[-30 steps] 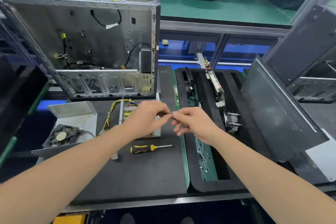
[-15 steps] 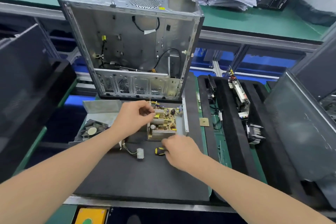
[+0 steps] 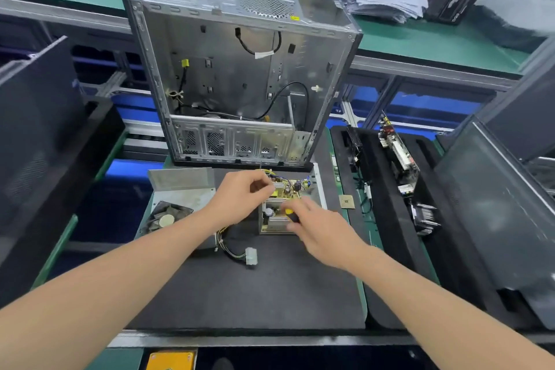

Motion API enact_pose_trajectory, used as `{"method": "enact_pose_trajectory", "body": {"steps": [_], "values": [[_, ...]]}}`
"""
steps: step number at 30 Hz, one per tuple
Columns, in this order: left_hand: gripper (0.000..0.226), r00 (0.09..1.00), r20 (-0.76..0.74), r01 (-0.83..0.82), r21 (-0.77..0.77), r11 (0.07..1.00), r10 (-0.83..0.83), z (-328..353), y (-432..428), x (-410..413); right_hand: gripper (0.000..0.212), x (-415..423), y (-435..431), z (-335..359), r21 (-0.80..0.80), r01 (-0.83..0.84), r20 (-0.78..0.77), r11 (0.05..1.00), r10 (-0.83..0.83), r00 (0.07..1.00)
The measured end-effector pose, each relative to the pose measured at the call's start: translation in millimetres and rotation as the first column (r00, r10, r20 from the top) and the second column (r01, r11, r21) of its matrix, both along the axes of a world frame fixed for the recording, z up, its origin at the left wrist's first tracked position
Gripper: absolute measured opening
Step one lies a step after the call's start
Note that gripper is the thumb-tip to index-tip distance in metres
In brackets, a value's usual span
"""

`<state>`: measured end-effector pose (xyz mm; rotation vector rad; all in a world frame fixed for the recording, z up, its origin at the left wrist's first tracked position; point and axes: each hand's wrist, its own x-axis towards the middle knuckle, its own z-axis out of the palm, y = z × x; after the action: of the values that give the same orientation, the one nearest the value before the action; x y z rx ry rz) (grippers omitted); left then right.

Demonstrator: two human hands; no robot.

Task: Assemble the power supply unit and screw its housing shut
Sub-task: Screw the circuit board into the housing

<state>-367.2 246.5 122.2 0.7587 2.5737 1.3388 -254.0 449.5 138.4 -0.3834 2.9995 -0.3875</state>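
The open power supply base point(image 3: 317, 189) lies on the black mat, its circuit board point(image 3: 274, 221) exposed. My left hand point(image 3: 240, 198) hovers over the board's left edge with thumb and forefinger pinched together on something tiny, apparently a screw. My right hand point(image 3: 318, 231) grips the yellow-and-black screwdriver point(image 3: 290, 214) over the board, tip pointing toward the left hand. The housing cover point(image 3: 180, 189) with its fan point(image 3: 165, 219) lies apart to the left. A yellow-and-black cable bundle ends in a white connector point(image 3: 251, 255) in front of the unit.
An open metal computer case point(image 3: 240, 75) stands upright right behind the unit. A small square chip point(image 3: 347, 201) lies on the green strip to the right. Black foam trays point(image 3: 387, 219) hold circuit cards, and dark side panels point(image 3: 486, 204) lean at the right.
My right hand picked the screwdriver up off the mat and raised it over the board. My left hand moved from the fingertip meeting to the board's left edge. The view shifted closer.
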Motion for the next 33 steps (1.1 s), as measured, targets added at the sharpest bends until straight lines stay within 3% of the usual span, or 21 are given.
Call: {"method": "enact_pose_trajectory", "body": {"steps": [2, 5, 8, 10, 20, 29, 33], "values": [[0.013, 1.000, -0.008, 0.021, -0.006, 1.000, -0.021, 0.1, 1.7, -1.3, 0.023, -7.4, 8.0, 18.8, -0.330, 0.165, 0.033, 0.929, -0.163, 0.986], [0.013, 0.998, 0.026, 0.065, 0.017, 0.998, -0.065, -1.4, 2.5, -3.5, 0.014, -16.9, 19.7, 42.0, -0.700, 0.287, 0.018, 0.654, -0.386, 0.922], [0.010, 0.992, 0.073, 0.097, 0.055, 0.994, -0.101, -3.3, 1.4, -5.2, 0.011, -22.8, 24.1, 53.5, -0.893, 0.264, 0.025, 0.364, -0.546, 0.837], [0.009, 0.990, 0.097, 0.095, 0.081, 0.992, -0.103, -4.8, 2.1, -5.7, 0.012, -24.8, 23.1, 54.5, -0.932, 0.239, 0.036, 0.273, -0.585, 0.810], [0.010, 0.971, 0.217, 0.041, 0.259, 0.965, -0.100, -4.4, 8.8, 0.5, 0.015, -24.9, 19.3, 40.0, -0.954, 0.192, 0.035, 0.230, -0.550, 0.834], [0.007, 0.969, 0.244, -0.021, 0.272, 0.962, -0.048, -2.2, 13.8, 7.4, 0.013, -28.8, 25.4, 40.1, -0.949, 0.151, -0.018, 0.276, -0.527, 0.850], [0.010, 0.980, 0.198, -0.031, 0.230, 0.973, -0.015, -1.5, 14.3, 11.8, 0.013, -25.9, 24.1, 41.1, -0.920, 0.105, -0.090, 0.377, -0.463, 0.882]]}}
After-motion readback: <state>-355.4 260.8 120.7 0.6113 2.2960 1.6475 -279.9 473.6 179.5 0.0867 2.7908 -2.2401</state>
